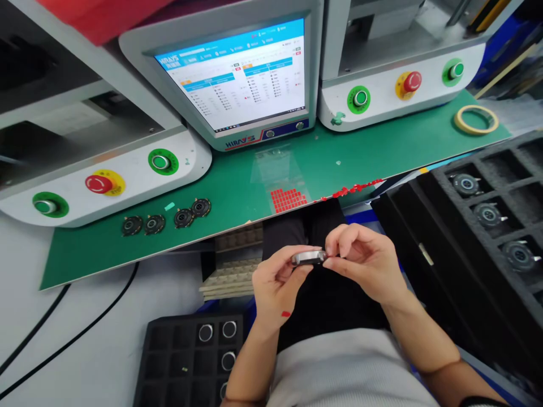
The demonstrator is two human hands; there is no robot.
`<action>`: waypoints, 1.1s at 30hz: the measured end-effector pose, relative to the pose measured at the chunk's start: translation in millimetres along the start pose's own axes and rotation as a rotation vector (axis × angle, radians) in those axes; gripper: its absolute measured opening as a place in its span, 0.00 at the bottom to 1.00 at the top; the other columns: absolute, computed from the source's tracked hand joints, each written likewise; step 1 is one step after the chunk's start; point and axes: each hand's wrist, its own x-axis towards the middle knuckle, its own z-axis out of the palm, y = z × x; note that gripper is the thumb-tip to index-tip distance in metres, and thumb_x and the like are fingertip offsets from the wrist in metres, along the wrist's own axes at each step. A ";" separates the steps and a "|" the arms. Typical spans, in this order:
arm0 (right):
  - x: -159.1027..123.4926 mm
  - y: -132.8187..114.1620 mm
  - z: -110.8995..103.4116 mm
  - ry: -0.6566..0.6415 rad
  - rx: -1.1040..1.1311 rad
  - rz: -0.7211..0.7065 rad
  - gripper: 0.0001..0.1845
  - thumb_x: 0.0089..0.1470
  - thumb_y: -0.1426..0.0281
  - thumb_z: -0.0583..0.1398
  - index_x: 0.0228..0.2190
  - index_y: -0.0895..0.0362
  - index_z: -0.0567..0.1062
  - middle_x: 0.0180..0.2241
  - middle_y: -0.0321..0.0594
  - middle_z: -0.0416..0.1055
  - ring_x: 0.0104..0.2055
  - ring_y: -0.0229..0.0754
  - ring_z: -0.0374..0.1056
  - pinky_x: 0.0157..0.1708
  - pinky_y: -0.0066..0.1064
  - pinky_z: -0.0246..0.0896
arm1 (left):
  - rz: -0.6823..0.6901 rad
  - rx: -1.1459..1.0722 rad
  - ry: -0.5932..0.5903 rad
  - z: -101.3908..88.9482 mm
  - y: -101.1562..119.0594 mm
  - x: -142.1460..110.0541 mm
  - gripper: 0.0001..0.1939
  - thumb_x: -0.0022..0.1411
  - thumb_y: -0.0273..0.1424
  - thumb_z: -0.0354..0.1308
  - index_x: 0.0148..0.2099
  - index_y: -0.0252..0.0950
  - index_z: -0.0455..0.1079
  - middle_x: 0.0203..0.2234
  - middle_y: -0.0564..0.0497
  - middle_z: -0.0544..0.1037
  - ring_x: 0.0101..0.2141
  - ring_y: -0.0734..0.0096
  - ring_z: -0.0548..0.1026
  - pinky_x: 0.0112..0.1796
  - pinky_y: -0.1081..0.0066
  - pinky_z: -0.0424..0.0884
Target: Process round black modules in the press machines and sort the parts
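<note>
Between my two hands, above my lap, is a silver watch case seen edge-on. My left hand grips its left end between thumb and fingers. A small red sticker is stuck near that wrist. At the right end of the case, my right hand pinches with thumb and fingertips; whether it holds the case itself or a small part there is hidden. Beyond the hands, a sheet of red stickers lies at the front edge of the green mat.
Several round black watch parts lie on the mat's left. A monitor stands between two machines with buttons. A tape roll lies at right. Foam trays hold watch parts, one at the right, another at lower left.
</note>
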 end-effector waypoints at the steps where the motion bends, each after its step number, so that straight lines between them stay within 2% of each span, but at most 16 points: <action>1: 1.2 -0.8 -1.6 -0.037 0.017 0.002 0.13 0.45 0.78 0.69 0.23 0.56 0.70 0.27 0.34 0.71 0.30 0.33 0.70 0.31 0.25 0.71 | 0.007 -0.010 -0.033 -1.3 0.3 0.4 0.11 0.58 0.21 0.62 0.40 0.40 0.79 0.33 0.53 0.83 0.31 0.76 0.81 0.35 0.82 0.76; 3: 1.8 -1.0 -1.8 -0.048 0.021 -0.020 0.14 0.45 0.80 0.68 0.22 0.56 0.68 0.26 0.33 0.71 0.29 0.32 0.69 0.30 0.24 0.70 | 0.029 -0.020 -0.106 -4.2 0.3 0.9 0.14 0.57 0.20 0.62 0.43 0.43 0.78 0.34 0.55 0.83 0.32 0.77 0.81 0.35 0.84 0.75; 5: -0.2 0.2 1.5 0.015 0.014 -0.065 0.14 0.44 0.82 0.68 0.24 0.56 0.69 0.26 0.32 0.72 0.29 0.32 0.70 0.31 0.24 0.70 | 0.044 -0.026 -0.139 -6.5 -1.2 0.7 0.17 0.58 0.18 0.62 0.45 0.45 0.78 0.37 0.55 0.83 0.34 0.77 0.81 0.37 0.83 0.75; 8: -6.4 2.5 9.1 0.126 -0.034 -0.133 0.15 0.43 0.83 0.68 0.28 0.54 0.73 0.29 0.33 0.75 0.32 0.34 0.73 0.33 0.25 0.72 | 0.065 -0.044 -0.102 -7.7 -5.0 -0.6 0.18 0.59 0.18 0.61 0.46 0.45 0.77 0.38 0.54 0.83 0.37 0.75 0.81 0.40 0.81 0.76; 12: -12.3 2.1 14.2 0.194 -0.172 -0.246 0.13 0.44 0.84 0.68 0.24 0.55 0.73 0.27 0.35 0.77 0.31 0.37 0.74 0.32 0.28 0.72 | 0.065 -0.014 -0.093 -7.7 -6.8 -0.4 0.16 0.58 0.18 0.61 0.45 0.42 0.77 0.36 0.54 0.83 0.35 0.76 0.81 0.37 0.82 0.76; 18: -9.2 -1.2 7.3 0.155 -0.172 -0.160 0.13 0.44 0.83 0.68 0.24 0.56 0.72 0.25 0.32 0.76 0.29 0.35 0.74 0.31 0.27 0.72 | 0.066 0.029 -0.109 -7.9 -1.0 -0.7 0.16 0.59 0.19 0.61 0.45 0.43 0.77 0.36 0.55 0.83 0.34 0.78 0.81 0.37 0.84 0.75; 20: -10.4 -0.3 5.0 0.143 -0.224 -0.190 0.13 0.46 0.83 0.66 0.25 0.56 0.72 0.26 0.33 0.76 0.30 0.36 0.73 0.31 0.27 0.71 | 0.046 0.071 -0.087 -5.6 -1.1 -3.1 0.14 0.59 0.20 0.61 0.44 0.43 0.77 0.36 0.55 0.83 0.35 0.78 0.81 0.37 0.84 0.75; 23: -17.5 1.2 6.1 0.159 -0.337 -0.304 0.14 0.48 0.84 0.65 0.25 0.55 0.70 0.28 0.35 0.75 0.31 0.36 0.72 0.29 0.27 0.69 | 0.021 0.114 0.064 0.2 -8.0 -3.2 0.10 0.60 0.24 0.62 0.44 0.40 0.77 0.36 0.53 0.83 0.35 0.75 0.81 0.38 0.81 0.77; 25: -24.2 1.6 11.1 0.169 -0.344 -0.336 0.15 0.47 0.86 0.64 0.24 0.55 0.68 0.29 0.35 0.75 0.31 0.36 0.72 0.29 0.27 0.69 | 0.031 0.079 0.263 3.8 -15.7 2.0 0.09 0.60 0.28 0.62 0.44 0.37 0.77 0.35 0.52 0.83 0.35 0.73 0.81 0.39 0.77 0.78; 28: -33.4 2.1 24.7 0.105 -0.223 -0.222 0.15 0.48 0.86 0.63 0.25 0.55 0.67 0.28 0.34 0.75 0.30 0.35 0.72 0.30 0.27 0.70 | 0.085 0.010 0.521 7.1 -22.9 14.6 0.11 0.60 0.32 0.62 0.45 0.34 0.76 0.35 0.51 0.82 0.35 0.71 0.81 0.41 0.71 0.79; 30: -37.6 3.8 35.4 0.032 -0.133 -0.084 0.15 0.48 0.84 0.64 0.24 0.55 0.66 0.27 0.34 0.75 0.30 0.35 0.73 0.30 0.26 0.70 | 0.121 0.034 0.562 8.8 -21.5 21.3 0.11 0.59 0.31 0.63 0.45 0.34 0.76 0.35 0.51 0.82 0.35 0.72 0.81 0.41 0.72 0.79; 33: -40.1 8.1 47.9 0.001 -0.056 0.050 0.16 0.47 0.83 0.65 0.23 0.55 0.64 0.27 0.32 0.75 0.30 0.33 0.73 0.32 0.24 0.71 | 0.182 0.114 0.535 12.1 -13.2 24.0 0.10 0.60 0.30 0.62 0.45 0.35 0.76 0.34 0.52 0.82 0.34 0.74 0.81 0.40 0.75 0.78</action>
